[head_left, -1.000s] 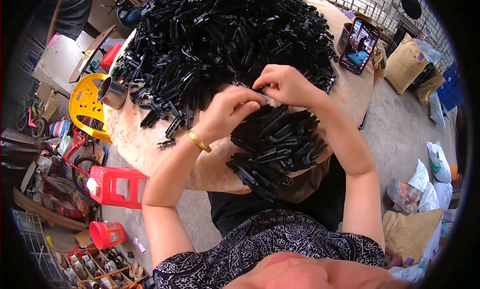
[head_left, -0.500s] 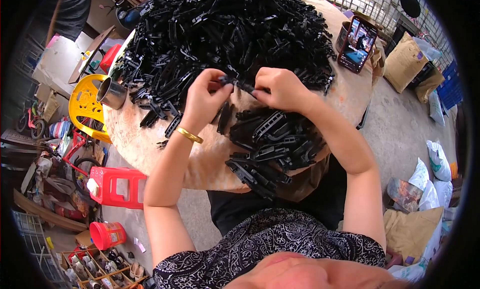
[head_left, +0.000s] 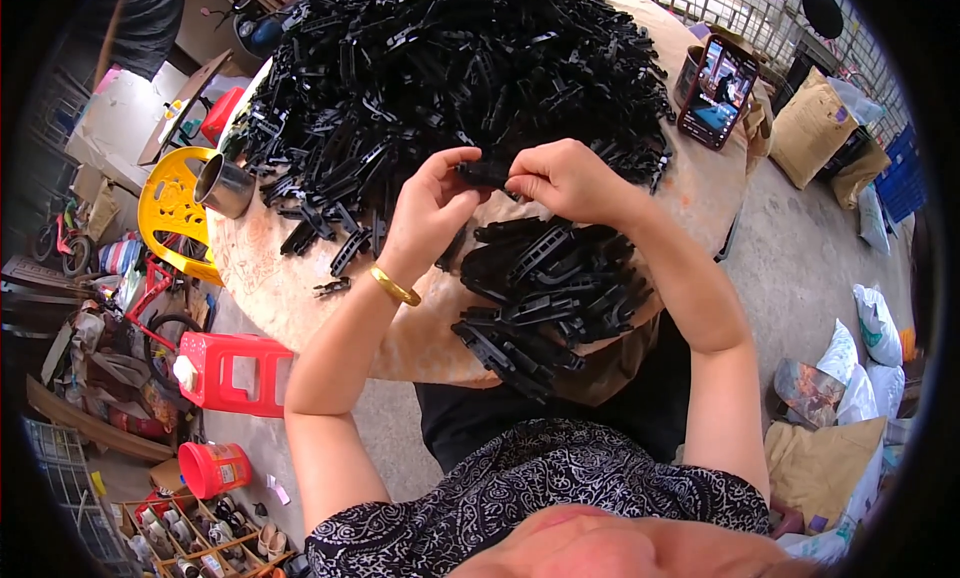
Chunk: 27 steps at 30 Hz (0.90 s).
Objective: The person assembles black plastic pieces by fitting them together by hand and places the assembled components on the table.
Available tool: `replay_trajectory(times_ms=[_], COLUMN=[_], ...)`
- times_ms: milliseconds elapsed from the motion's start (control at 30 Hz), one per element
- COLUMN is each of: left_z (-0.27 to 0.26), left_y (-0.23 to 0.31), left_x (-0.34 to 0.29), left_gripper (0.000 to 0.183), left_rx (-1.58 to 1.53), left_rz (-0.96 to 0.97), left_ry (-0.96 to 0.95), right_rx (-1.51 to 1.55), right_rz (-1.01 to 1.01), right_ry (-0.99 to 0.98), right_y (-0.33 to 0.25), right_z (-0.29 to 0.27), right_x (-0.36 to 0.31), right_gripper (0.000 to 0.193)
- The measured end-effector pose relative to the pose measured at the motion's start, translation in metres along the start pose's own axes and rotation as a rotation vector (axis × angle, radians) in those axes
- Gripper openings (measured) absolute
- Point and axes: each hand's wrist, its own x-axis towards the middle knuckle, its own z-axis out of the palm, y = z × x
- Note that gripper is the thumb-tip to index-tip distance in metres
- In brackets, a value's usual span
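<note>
- In the head view, a black plastic piece (head_left: pixel 480 172) is pinched by the left hand (head_left: pixel 430 206) and the right hand (head_left: pixel 567 182), between the large heap (head_left: pixel 440 68) and the smaller pile (head_left: pixel 555 278).
- It is best steadied at both ends, with even pressure.
- A label (head_left: pixel 235 468) is borne by the red bucket (head_left: pixel 211 471), too small to be read.

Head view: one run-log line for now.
left hand: holds black part | right hand: at part's right end | big pile: beyond hands | small pile: near side
</note>
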Motion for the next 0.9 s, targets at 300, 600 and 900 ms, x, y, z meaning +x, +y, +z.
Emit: replay_trajectory(times_ms=[300, 600, 900], left_z=[-0.009, -0.001, -0.001], left_y=[-0.001, 0.007, 0.008], left_x=[-0.002, -0.009, -0.01], left_gripper=[0.023, 0.03, 0.027], left_rx=[0.257, 0.622, 0.555], left_rz=[0.122, 0.32, 0.345], left_ry=[0.057, 0.032, 0.006], right_rx=[-0.132, -0.061, -0.162], right_rz=[-0.043, -0.202, -0.304], right_ry=[0.108, 0.146, 0.228], right_y=[-0.012, -0.003, -0.009], right_z=[0.0, 0.007, 0.004], right_x=[0.0, -0.001, -0.004], right_gripper=[0.026, 0.034, 0.025])
